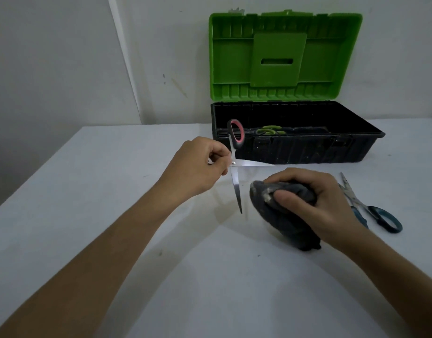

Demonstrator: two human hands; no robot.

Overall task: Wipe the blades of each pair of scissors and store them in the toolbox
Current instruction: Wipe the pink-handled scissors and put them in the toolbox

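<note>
A person works at a white tabletop (88, 191) with a toolbox (295, 147) standing open at its far side, the green lid (285, 57) raised upright against the wall and the black tray facing the camera. The left hand (197, 164), just in front of the toolbox's left corner, pinches a pair of red-handled scissors (235, 164) near the pivot; the blades are spread wide, one pointing down toward the tabletop, the other reaching sideways along the front wall of the toolbox, while one red and black handle loop rises in front of the tray's rim. The right hand (307, 198), in front of the toolbox's middle, is clenched around a bunched dark grey cloth (278, 215), which hangs close beside the downward blade without clearly touching it. A second pair, the green-handled scissors (268, 130), already lies inside the toolbox tray. A third pair, the blue-handled scissors (371, 208), rests flat on the tabletop in front of the toolbox's right end, just beyond the right hand, blades pointing toward the box.
</note>
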